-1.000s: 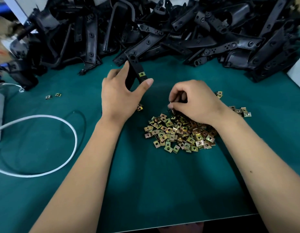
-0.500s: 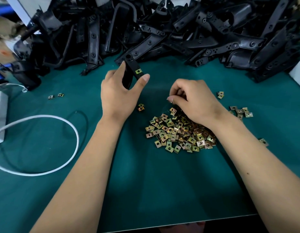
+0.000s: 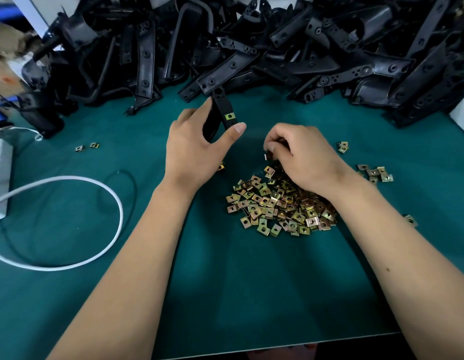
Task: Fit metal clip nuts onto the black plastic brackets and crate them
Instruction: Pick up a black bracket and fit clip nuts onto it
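**Bracket upright in left hand, next clip nut in right, a short gap between**

Left hand (image 3: 197,149) grips one black plastic bracket (image 3: 221,110) near the middle of the surface (image 3: 225,294), just in front of the bracket pile (image 3: 251,48) heaped along the far edge. Thumb on the near face, fingers wrapped behind. Bracket's long axis runs away from the person, top end tilted toward the far edge. One fitted clip nut (image 3: 229,116) already sits on it, just above the thumb tip

Right hand (image 3: 301,157) curled over the far end of the loose clip nut heap (image 3: 280,203), fingertips pinching what looks like a single clip nut (image 3: 266,156); grip mostly hidden by the knuckles. Strays lie toward the right edge (image 3: 374,172) and left of the hands (image 3: 86,147)

Key relation: bracket lies left and slightly farther than the pinched nut, near but not touching. Judgement: right hand is nearer the work and would carry the nut leftward and up to the bracket, open mouth of the clip facing a bracket edge. No crate in view

White cable (image 3: 95,183) loops on the left side
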A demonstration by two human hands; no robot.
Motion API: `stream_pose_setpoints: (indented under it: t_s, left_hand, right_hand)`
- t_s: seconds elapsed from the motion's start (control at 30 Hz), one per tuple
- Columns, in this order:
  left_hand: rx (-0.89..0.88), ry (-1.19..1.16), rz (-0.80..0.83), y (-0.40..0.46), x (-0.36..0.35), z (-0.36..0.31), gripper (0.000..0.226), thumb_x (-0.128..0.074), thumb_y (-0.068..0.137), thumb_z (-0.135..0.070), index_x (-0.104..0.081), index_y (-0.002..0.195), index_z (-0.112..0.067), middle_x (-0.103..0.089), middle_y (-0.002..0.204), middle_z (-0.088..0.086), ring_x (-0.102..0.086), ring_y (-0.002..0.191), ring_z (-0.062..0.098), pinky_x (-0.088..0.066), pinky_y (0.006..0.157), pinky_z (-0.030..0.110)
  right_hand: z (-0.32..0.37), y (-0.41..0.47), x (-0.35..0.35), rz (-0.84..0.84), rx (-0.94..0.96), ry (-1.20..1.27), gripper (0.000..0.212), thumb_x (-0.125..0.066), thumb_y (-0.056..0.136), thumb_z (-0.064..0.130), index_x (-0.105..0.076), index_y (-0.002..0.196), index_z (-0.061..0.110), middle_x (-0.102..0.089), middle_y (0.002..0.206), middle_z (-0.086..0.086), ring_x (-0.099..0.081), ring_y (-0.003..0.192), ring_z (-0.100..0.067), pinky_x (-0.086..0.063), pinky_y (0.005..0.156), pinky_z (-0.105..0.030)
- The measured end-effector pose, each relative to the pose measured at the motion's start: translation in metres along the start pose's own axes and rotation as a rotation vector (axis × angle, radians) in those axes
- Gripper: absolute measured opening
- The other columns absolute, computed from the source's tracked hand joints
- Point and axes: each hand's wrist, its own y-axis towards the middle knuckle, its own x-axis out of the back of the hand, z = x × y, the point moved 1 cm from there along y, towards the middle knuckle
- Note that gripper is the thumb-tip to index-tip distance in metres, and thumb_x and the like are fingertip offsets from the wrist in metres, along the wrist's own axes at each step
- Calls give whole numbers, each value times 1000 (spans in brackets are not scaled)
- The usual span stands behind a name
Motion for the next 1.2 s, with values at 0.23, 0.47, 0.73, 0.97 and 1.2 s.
stream_pose_setpoints:
  t_s: [0.23,0.47,0.73,0.97,1.2]
  left_hand:
    - [-9,20,26,0,0,-2,58,-63,88,-69,-64,125,-25,-60,108,2,-56,106,26,-50,93,45]
    - [-23,35,30,-1,-1,-3,60,-63,86,-71,-63,130,-30,-60,113,-1,-57,110,24,-50,94,44]
    - [-31,11,1,-1,-1,-3,58,-65,86,-68,-65,126,-27,-61,111,-1,-57,106,21,-50,93,40]
    - [-120,-66,51,-4,-4,-5,75,-72,84,-63,-56,146,-23,-60,123,-4,-56,119,16,-47,104,36]
    - [-362,-14,220,-9,-9,-14,94,-76,78,-65,-43,156,-24,-57,130,-2,-54,123,23,-44,108,43]
  right_hand:
    - [-1,-1,8,-60,15,48,7,-75,92,25,-72,90,19,-70,82,9,-61,74,-4,-47,69,-17]
    - [-3,-3,13,201,-4,-156,24,-84,80,45,-68,70,30,-62,63,14,-57,64,4,-33,55,-18]
    - [-4,-1,11,20,-22,-83,9,-74,93,23,-68,87,20,-67,80,10,-60,73,-4,-48,68,-25]
    - [-7,1,11,-174,-78,231,5,-75,92,15,-70,90,15,-75,76,7,-69,69,-6,-57,68,-23]
    - [-1,-1,0,-339,-275,931,13,-71,92,0,-79,99,9,-71,76,-4,-63,67,-12,-54,66,-23]
